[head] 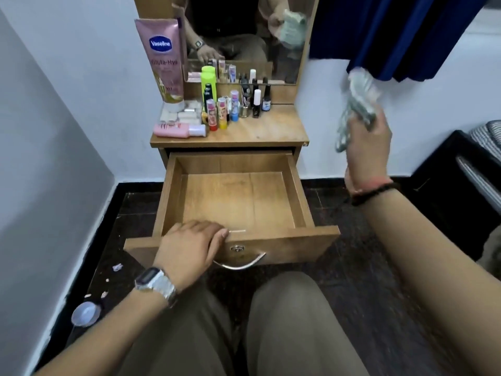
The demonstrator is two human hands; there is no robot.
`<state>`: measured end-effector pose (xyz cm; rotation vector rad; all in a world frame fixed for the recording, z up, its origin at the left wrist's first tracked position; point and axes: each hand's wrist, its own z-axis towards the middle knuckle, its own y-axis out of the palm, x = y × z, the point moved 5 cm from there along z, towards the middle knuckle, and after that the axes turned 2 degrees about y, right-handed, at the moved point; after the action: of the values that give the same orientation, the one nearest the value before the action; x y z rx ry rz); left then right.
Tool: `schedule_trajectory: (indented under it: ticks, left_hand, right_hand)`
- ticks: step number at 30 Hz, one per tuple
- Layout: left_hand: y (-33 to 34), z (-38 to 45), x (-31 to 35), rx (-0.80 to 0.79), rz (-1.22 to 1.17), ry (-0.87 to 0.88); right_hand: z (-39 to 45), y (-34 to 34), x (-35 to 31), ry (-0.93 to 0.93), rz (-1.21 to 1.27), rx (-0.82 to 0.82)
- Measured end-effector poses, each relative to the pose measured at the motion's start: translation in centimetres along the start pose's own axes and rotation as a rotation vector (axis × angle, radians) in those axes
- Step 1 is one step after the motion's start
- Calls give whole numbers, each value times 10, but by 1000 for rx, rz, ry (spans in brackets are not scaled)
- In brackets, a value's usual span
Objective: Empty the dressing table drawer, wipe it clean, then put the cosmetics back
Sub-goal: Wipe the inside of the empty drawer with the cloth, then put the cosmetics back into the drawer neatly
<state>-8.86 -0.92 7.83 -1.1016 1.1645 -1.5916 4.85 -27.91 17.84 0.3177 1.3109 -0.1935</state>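
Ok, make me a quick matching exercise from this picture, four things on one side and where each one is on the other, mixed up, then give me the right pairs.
Things:
1. cloth
2. Vaseline tube
3. pink bottle
4. left hand

Places:
A. lying on its side at the front left of the tabletop
B. resting on the front edge of the open drawer
C. held up in the right hand, off to the right of the table
D. standing upright against the wall at the table's back left

Pairs: 1-C, 2-D, 3-A, 4-B
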Motion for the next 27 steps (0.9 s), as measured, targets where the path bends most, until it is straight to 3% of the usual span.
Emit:
schedule_trajectory:
  ticks: [2, 4, 8, 9, 22, 27]
  left_hand:
    - [2, -2, 1, 61, 42, 39]
    - [2, -2, -1, 90, 47, 45]
    - [2, -2, 0, 127, 52, 46]
    - [3, -2, 0, 122, 56, 42]
    - [6, -5, 1, 196, 89, 33]
    - [6, -5, 1, 215, 90, 52]
  right_hand:
    - [34, 24, 0, -342, -348, 53]
    - [65, 54, 26, -475, -661, -38]
    - [80, 91, 107, -261, -1222, -576]
    - [81, 92, 114, -229, -1283, -640]
    - [95, 109, 108, -142, -1368, -732]
    - [40, 110, 75, -83, -1117, -608]
